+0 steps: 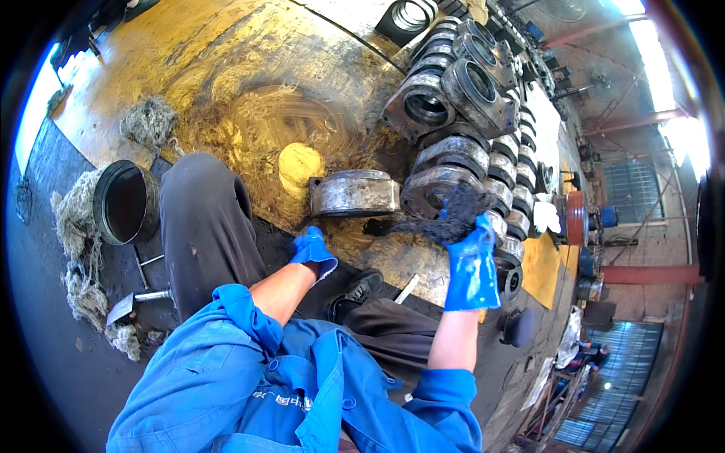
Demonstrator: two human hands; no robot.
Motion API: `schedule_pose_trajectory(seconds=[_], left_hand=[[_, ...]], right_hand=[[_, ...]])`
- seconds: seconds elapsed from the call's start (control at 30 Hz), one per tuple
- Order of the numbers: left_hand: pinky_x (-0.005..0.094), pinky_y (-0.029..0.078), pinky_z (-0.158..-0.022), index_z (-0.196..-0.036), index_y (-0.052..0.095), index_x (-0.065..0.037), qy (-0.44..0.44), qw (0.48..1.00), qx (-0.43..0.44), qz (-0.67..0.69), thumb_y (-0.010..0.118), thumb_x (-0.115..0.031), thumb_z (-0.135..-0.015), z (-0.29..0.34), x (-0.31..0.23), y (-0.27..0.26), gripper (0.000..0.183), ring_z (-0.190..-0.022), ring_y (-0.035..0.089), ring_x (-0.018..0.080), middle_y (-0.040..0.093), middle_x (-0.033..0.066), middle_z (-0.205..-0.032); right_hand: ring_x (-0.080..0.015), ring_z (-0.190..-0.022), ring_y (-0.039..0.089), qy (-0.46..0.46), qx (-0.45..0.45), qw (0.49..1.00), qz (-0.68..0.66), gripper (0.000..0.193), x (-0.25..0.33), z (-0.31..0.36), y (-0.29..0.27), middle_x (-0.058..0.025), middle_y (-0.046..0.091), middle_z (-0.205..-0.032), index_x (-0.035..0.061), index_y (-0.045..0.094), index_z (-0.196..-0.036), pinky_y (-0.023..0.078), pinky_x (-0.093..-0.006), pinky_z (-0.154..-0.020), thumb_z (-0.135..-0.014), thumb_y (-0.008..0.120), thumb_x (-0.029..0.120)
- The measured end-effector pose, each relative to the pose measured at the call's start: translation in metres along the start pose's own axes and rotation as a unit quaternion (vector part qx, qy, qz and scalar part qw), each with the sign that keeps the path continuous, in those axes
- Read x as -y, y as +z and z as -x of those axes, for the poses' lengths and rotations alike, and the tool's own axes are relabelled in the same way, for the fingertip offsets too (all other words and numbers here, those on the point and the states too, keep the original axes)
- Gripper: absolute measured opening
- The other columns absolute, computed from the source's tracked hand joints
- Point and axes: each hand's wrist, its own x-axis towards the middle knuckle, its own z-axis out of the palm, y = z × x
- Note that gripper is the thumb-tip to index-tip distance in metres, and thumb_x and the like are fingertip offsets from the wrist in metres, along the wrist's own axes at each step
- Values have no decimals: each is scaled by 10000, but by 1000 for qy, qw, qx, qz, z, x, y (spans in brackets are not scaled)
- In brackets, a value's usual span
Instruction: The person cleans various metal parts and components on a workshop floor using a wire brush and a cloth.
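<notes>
My right hand (473, 264), in a shiny blue glove, grips a clump of blackened cotton waste (453, 217). The strands trail leftward over the stained yellow floor, beside the rows of metal housings (445, 162). My left hand (311, 248), also in a blue glove, is low near my knee; how its fingers are bent is hard to make out. Just beyond it a round metal housing (355, 194) with a worn grey wall lies on the yellow floor, and a small gap seems to separate the two. Its underside is hidden.
At left stand a dark open bucket (124, 202), heaps of pale cotton waste (81, 279) and a scraper with a metal handle (140, 303). Another grey wad (149, 122) lies farther off. More housings line up at right, near a red round part (576, 218).
</notes>
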Motion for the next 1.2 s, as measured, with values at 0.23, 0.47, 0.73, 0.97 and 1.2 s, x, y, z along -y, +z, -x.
schedule_pose_trajectory(seconds=[0.23, 0.47, 0.73, 0.97, 1.2], left_hand=[[533, 315, -1193, -1641, 243, -126, -122, 700, 259, 654, 492, -721, -971, 75, -61, -88, 930, -1524, 300, 372, 284, 207, -1664], [583, 349, -1150, -1576, 377, -250, -51, 472, 343, 810, 649, -643, -936, 109, -89, -124, 799, -1499, 335, 308, 351, 51, -1635], [461, 481, -1022, -1363, 624, -178, 131, 343, 363, 856, 585, -519, -1032, 99, -112, -159, 477, -1218, 605, 192, 669, 1, -1331], [412, 621, -883, -1258, 659, -50, 177, 409, 174, 878, 659, -250, -1023, 28, -69, -163, 309, -985, 734, 248, 734, 111, -1166], [336, 586, -803, -1105, 704, -40, 140, 556, -48, 818, 757, -132, -939, 12, -57, -174, 197, -845, 704, 176, 726, 42, -976]], right_hand=[[-277, -1184, 645, -62, 62, 996, 32, 523, 51, 39, 147, -107, 683, -1268, 39, 549, -1426, 507, -494, -1045, -950, 639, 235], [-299, -1222, 635, -83, 97, 988, 91, 470, 27, 47, 172, -123, 665, -1324, 61, 558, -1431, 506, -483, -1050, -1010, 583, 268], [-258, -1220, 617, -201, 145, 889, 385, 406, -114, 15, 117, -160, 631, -1355, -61, 552, -1390, 502, -405, -1061, -989, 502, -22], [-146, -918, 566, -123, 87, 779, 609, 603, -141, 11, 132, -66, 620, -1025, -51, 497, -1466, 451, -286, -818, -965, 681, 228], [-338, -1283, 600, -227, -94, 709, 661, 484, -121, -78, 58, -251, 639, -1357, -76, 602, -1339, 421, -413, -1133, -1003, 642, 270]])
